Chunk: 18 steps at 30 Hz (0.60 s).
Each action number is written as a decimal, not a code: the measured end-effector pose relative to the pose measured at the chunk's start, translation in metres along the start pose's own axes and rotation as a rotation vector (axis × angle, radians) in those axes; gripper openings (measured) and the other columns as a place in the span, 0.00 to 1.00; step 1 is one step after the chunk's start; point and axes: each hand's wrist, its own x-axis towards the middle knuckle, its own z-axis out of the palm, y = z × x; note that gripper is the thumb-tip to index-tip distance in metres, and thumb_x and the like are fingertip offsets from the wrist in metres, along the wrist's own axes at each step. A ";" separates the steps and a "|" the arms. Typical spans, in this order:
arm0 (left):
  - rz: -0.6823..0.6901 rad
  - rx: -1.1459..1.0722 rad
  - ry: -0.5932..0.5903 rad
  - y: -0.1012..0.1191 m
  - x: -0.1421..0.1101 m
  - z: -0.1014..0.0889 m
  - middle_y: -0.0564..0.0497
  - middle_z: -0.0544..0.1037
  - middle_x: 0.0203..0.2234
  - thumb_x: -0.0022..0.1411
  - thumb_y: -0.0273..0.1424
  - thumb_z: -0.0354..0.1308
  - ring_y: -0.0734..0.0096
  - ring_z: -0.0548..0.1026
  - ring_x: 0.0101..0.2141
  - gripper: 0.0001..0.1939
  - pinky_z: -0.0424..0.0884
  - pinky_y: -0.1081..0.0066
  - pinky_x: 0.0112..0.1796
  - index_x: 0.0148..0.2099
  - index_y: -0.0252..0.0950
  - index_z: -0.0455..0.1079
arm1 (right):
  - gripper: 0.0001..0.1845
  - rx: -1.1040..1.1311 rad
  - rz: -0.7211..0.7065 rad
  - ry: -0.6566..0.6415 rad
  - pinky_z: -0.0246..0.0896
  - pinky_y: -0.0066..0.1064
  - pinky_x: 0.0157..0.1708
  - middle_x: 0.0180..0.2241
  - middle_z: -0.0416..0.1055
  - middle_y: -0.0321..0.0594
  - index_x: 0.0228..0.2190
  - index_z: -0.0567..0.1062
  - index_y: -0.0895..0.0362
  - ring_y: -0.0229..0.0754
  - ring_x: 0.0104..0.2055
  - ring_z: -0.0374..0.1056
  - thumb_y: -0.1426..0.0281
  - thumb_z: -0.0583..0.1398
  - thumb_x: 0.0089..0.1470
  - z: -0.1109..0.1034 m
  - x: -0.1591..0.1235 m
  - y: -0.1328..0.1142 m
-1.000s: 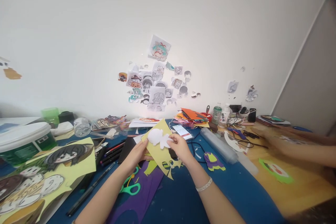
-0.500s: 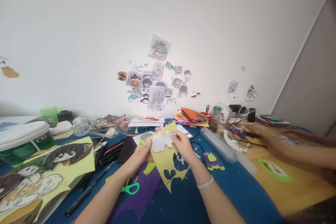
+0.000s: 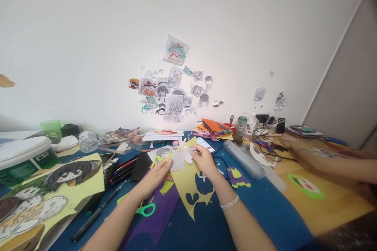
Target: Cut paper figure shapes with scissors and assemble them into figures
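Note:
Between my hands is a sheet of yellow paper (image 3: 188,182) with shapes cut out of its lower part. A white paper cutout (image 3: 177,160) lies against its upper part. My left hand (image 3: 160,172) pinches the sheet's left edge, thumb on the front by the cutout. With thumb and fingers, my right hand (image 3: 202,160) grips the cutout's right side near the sheet's top edge. Below my left hand, green-handled scissors (image 3: 146,209) rest on purple paper (image 3: 159,219). A purple and yellow-green cutout (image 3: 238,177) lies right of my right hand.
At left are a white-lidded tub (image 3: 25,157), yellow sheets with cartoon figures (image 3: 72,174) and several pens (image 3: 123,168). Coloured paper (image 3: 216,125) is stacked behind. A clear plastic roll (image 3: 244,159) lies at right. Another person's arm (image 3: 330,166) reaches in, blurred.
The white cutout has shifted slightly and its outline looks different against the yellow sheet. My hands keep their holds. The whole view has shifted a little.

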 end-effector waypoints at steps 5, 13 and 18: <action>0.003 0.012 -0.006 0.003 0.000 0.002 0.47 0.76 0.40 0.55 0.40 0.55 0.60 0.72 0.42 0.23 0.69 0.63 0.42 0.52 0.37 0.64 | 0.08 -0.009 -0.004 0.002 0.58 0.29 0.32 0.30 0.70 0.39 0.29 0.72 0.58 0.41 0.32 0.65 0.68 0.55 0.48 0.000 0.000 0.002; 0.002 0.071 -0.003 0.004 0.000 0.004 0.46 0.75 0.41 0.55 0.41 0.54 0.60 0.73 0.41 0.27 0.70 0.62 0.41 0.55 0.35 0.59 | 0.08 -0.008 0.007 0.029 0.58 0.29 0.31 0.29 0.70 0.39 0.29 0.71 0.59 0.40 0.31 0.65 0.68 0.55 0.47 0.001 0.001 0.002; 0.006 0.140 0.058 0.000 0.002 0.003 0.45 0.75 0.40 0.54 0.41 0.55 0.59 0.74 0.38 0.29 0.72 0.63 0.37 0.55 0.34 0.59 | 0.07 -0.005 0.006 0.036 0.58 0.28 0.30 0.29 0.70 0.38 0.29 0.71 0.58 0.39 0.30 0.64 0.69 0.55 0.46 0.000 0.001 0.001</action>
